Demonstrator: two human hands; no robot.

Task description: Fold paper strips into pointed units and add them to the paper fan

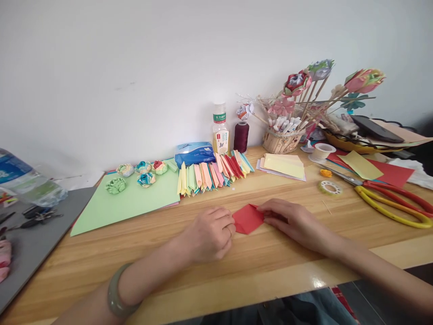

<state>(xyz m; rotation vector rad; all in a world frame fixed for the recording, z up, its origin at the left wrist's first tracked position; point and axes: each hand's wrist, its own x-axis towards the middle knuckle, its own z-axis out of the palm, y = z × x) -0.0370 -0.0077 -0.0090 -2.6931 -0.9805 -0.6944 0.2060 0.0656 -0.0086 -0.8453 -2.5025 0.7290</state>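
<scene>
A small piece of folded red paper [248, 220] lies on the wooden table in front of me. My left hand [213, 232], with a ring on one finger, curls closed at the paper's left edge; its fingertips are partly hidden. At the upper right corner my right hand [292, 221] pinches the paper between thumb and fingers. Just behind it stands a row of folded paper strips [209, 176] in several colours. A stack of pale paper sheets [282, 166] lies farther back to the right.
Folded paper flowers [146, 179] rest on green sheets [125, 207] at left. Large scissors [389, 198] and a tape roll [329, 188] lie right. Along the wall stand a tissue pack [194, 153], bottle [220, 131], thread spool [241, 136] and flower basket [282, 141].
</scene>
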